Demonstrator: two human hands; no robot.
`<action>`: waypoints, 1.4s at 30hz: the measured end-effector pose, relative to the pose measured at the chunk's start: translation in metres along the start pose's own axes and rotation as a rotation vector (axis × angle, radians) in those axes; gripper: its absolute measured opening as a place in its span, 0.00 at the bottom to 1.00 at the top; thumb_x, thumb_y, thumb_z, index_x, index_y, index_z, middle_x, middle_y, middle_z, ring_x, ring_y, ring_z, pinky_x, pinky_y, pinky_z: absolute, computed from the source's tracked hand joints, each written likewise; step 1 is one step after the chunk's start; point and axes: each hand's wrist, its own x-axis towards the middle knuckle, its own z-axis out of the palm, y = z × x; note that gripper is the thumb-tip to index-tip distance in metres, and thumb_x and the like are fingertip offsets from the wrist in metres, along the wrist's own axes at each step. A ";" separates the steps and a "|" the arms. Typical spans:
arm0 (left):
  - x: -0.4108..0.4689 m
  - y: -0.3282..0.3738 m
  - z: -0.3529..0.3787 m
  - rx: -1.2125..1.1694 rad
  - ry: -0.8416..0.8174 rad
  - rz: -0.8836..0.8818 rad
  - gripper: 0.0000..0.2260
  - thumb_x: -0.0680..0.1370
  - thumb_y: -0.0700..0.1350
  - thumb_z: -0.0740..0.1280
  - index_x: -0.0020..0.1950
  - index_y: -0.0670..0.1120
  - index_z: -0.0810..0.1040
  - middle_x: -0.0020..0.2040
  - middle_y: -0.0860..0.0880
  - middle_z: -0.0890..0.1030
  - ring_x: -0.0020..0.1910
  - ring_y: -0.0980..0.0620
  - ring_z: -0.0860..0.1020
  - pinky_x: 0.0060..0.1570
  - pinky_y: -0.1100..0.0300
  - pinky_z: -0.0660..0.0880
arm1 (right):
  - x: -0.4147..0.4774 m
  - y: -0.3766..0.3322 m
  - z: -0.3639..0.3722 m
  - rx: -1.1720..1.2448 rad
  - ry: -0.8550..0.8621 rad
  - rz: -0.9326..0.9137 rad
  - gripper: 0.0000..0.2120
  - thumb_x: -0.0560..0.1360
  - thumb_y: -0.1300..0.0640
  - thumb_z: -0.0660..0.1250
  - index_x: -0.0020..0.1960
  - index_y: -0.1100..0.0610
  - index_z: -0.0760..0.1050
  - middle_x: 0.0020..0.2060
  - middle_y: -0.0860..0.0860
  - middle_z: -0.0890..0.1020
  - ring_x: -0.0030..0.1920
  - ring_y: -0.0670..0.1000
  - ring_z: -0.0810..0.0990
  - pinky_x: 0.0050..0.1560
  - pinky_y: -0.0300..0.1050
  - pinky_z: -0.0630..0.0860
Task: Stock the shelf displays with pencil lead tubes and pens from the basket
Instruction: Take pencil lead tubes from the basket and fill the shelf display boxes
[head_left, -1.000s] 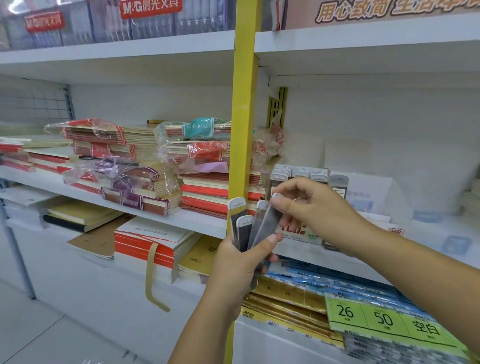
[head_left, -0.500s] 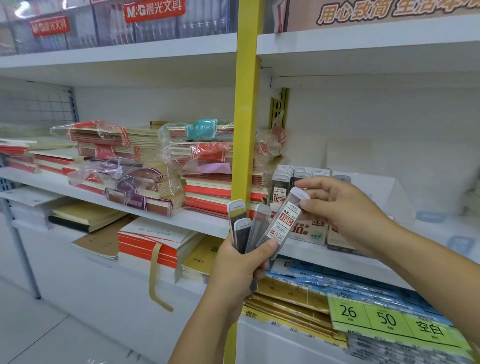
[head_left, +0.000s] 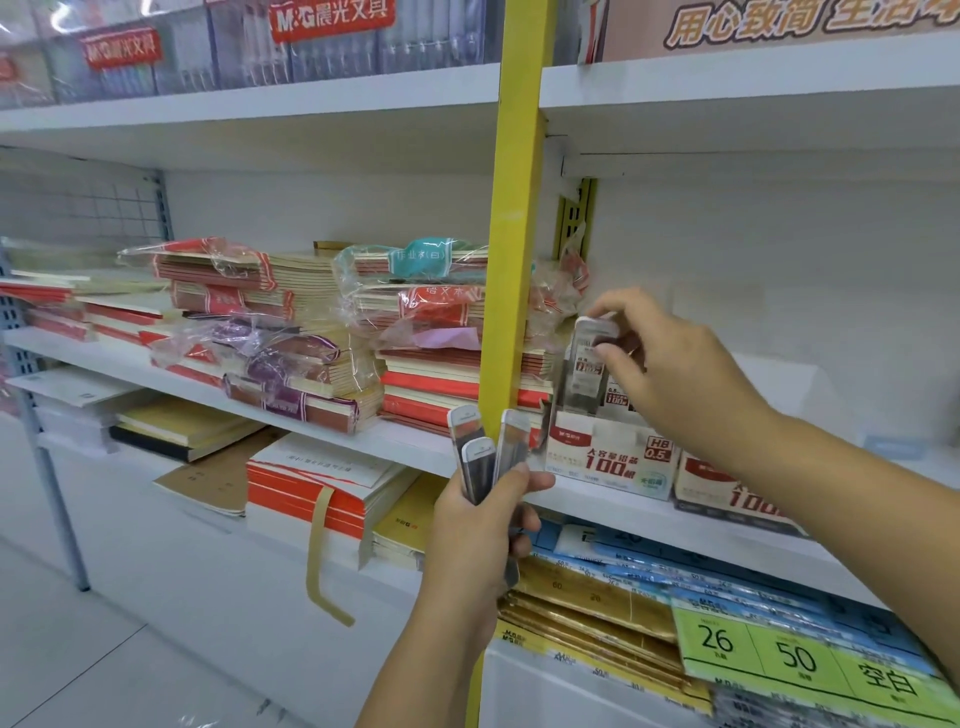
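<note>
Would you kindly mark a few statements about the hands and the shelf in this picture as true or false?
1. The left hand grips a bunch of lead tubes. True.
2. The right hand holds nothing. False: it pinches a single tube by its top, at the display box.
3. The display box stands to the left of the yellow post. False: it stands just to the right of it.
4. Wrapped notebook stacks lie on the shelf to the left of the yellow post. True.
</note>
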 end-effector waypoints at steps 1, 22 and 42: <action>0.000 0.000 -0.001 0.001 -0.008 0.005 0.09 0.76 0.52 0.70 0.47 0.48 0.86 0.31 0.49 0.78 0.26 0.55 0.71 0.25 0.64 0.67 | 0.003 0.002 0.005 -0.022 -0.024 0.027 0.11 0.79 0.56 0.63 0.60 0.47 0.67 0.44 0.48 0.81 0.40 0.48 0.80 0.38 0.46 0.79; -0.016 0.009 0.001 -0.014 -0.317 0.026 0.22 0.71 0.58 0.70 0.62 0.50 0.78 0.51 0.47 0.87 0.41 0.53 0.84 0.33 0.62 0.78 | -0.041 -0.023 0.006 0.720 -0.348 0.391 0.09 0.78 0.60 0.67 0.54 0.48 0.79 0.34 0.47 0.82 0.32 0.46 0.78 0.33 0.38 0.73; -0.003 -0.002 -0.001 0.108 -0.048 0.072 0.06 0.75 0.56 0.72 0.51 0.60 0.81 0.39 0.55 0.81 0.38 0.57 0.73 0.37 0.63 0.72 | -0.040 -0.012 -0.008 0.698 -0.083 0.468 0.06 0.77 0.55 0.66 0.54 0.51 0.75 0.40 0.46 0.86 0.39 0.47 0.85 0.38 0.37 0.81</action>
